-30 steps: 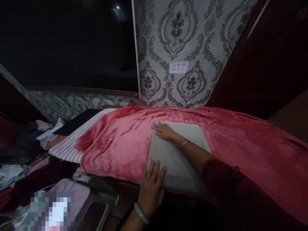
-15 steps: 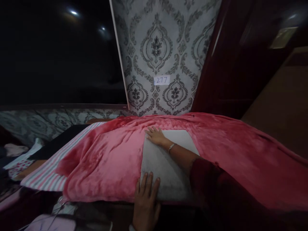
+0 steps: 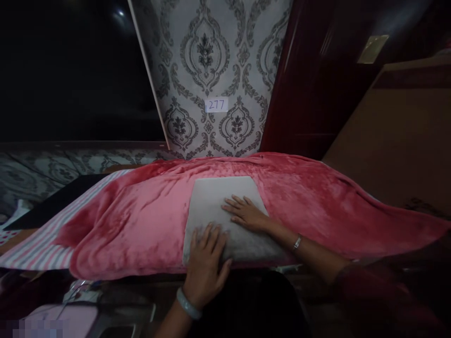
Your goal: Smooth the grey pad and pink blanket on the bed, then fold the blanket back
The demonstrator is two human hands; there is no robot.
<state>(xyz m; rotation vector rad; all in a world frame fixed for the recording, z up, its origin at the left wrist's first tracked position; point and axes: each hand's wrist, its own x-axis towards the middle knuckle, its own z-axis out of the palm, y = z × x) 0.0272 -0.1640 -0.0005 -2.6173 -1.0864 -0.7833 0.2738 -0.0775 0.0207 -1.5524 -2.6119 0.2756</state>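
Note:
A light grey, flat, soft-looking piece of fabric [image 3: 218, 192], folded or cut to a rough rectangle, lies on a pink plush blanket [image 3: 148, 220]. My left hand [image 3: 207, 256], with a pale bangle at the wrist, rests on the near left part of the grey fabric, fingers spread. Farther right, my right hand [image 3: 246, 213] lies flat over the middle of the grey fabric with its fingers apart; a silver bracelet circles that wrist. Neither hand grips anything. Whether the grey piece has several layers I cannot tell.
Under the blanket's left side shows a striped cloth [image 3: 45, 246]. A large dark screen [image 3: 77, 75] hangs at the back left, beside patterned wallpaper with a "277" label [image 3: 216, 104]. A dark red door [image 3: 317, 80] and a brown panel [image 3: 394, 141] stand at the right.
My right hand has come back from the far left corner of the grey fabric to its middle. My left hand has moved farther onto the fabric. The view has shifted right.

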